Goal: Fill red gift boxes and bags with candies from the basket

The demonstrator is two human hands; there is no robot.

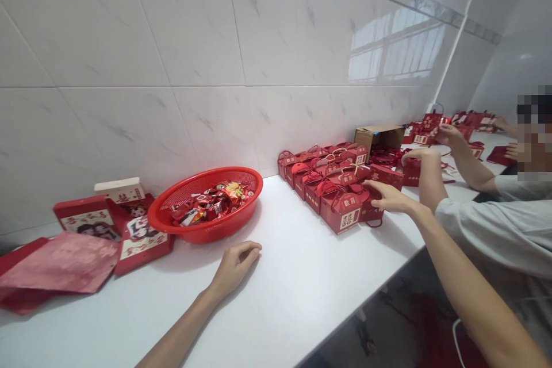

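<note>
My left hand [237, 263] lies on the white table, palm down with loosely bent fingers, and nothing shows in it. Just beyond it stands a red plastic basket [207, 234] holding small wrapped candies [215, 204]. To the right, my right hand [393, 198] has its thumb and fingers at a red gift box [374, 215] at the near right corner of a group. That box is partly hidden behind its neighbour, and a handle loop shows low on it. The other red gift boxes [340, 215] stand close together in rows, with cord handles on top.
Opened red box pieces and a pink-red bag [64, 261] lie at the left. Behind the boxes is a cardboard carton [366, 137]. A co-worker's arms [468, 161] reach over the table at right, among more red packaging. A tiled wall [207, 69] bounds the table.
</note>
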